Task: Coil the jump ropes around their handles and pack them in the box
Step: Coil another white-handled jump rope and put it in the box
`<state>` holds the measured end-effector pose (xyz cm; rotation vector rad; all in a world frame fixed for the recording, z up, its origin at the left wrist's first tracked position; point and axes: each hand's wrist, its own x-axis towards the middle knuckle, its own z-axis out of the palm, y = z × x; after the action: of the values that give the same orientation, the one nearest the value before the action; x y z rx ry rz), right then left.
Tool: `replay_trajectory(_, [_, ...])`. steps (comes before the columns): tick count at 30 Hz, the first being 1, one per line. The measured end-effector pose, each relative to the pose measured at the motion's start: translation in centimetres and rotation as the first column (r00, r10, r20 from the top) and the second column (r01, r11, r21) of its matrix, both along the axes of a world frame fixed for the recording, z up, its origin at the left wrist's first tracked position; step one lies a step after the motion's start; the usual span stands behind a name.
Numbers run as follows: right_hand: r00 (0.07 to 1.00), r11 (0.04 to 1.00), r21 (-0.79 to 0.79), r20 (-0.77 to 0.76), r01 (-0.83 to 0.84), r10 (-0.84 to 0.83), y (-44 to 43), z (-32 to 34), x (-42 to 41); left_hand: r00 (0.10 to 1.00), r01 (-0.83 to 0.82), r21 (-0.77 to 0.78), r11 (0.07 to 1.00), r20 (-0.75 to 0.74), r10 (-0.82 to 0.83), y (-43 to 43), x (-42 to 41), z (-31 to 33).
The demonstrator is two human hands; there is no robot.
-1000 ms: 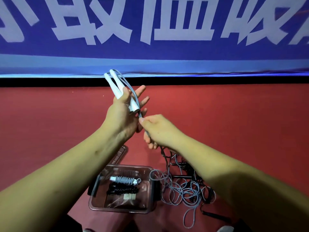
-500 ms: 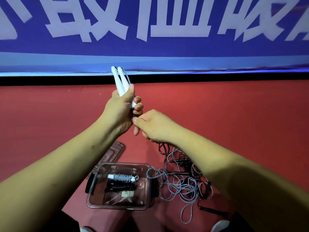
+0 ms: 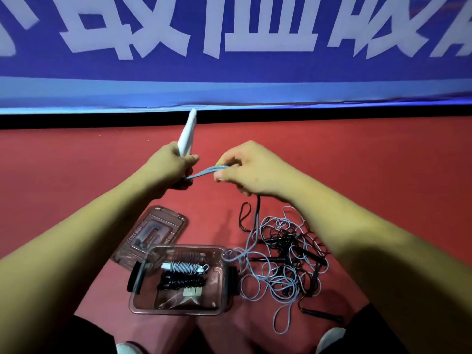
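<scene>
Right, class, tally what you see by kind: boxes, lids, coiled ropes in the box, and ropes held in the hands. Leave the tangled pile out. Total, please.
Box: 1
Lid: 1
Coiled ropes in it: 2, grey rope and black rope
Held rope, from left hand to right hand: 1
Total: 5

The white handles [image 3: 187, 134] look like smooth, hard plastic with a soft sheen. The grey-blue rope [image 3: 207, 171] is a slick coated cord, faintly glossy. At 6 o'clock the box [image 3: 178, 309] is clear tinted plastic, glossy, as is the lid [image 3: 153, 231] at 7 o'clock. The red floor [image 3: 370, 154] is matt and fine-grained. At 12 o'clock the blue banner [image 3: 229, 83] is a printed sheet, cloth or vinyl, wrinkled along its lower edge.
</scene>
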<state>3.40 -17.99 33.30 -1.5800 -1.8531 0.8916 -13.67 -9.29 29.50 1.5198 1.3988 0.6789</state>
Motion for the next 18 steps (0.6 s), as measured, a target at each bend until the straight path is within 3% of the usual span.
replay_trajectory(5, [0.991,0.996,0.081,0.12,0.048,-0.058,1.1,-0.3,3.0,0.94,0.329,-0.147,0.933,-0.043,-0.338,-1.4,-0.1,0.7])
replay_trajectory(11, [0.97,0.979,0.184,0.209,0.083,-0.122,1.6,-0.7,4.7,0.896,0.444,-0.249,0.861,0.11,-0.43,-1.6,-0.6,0.9])
replay_trajectory(18, [0.958,0.975,0.218,0.273,0.03,-0.091,1.6,-0.9,5.0,0.806,0.586,-0.289,0.757,0.118,-0.58,-2.3,-0.8,0.8])
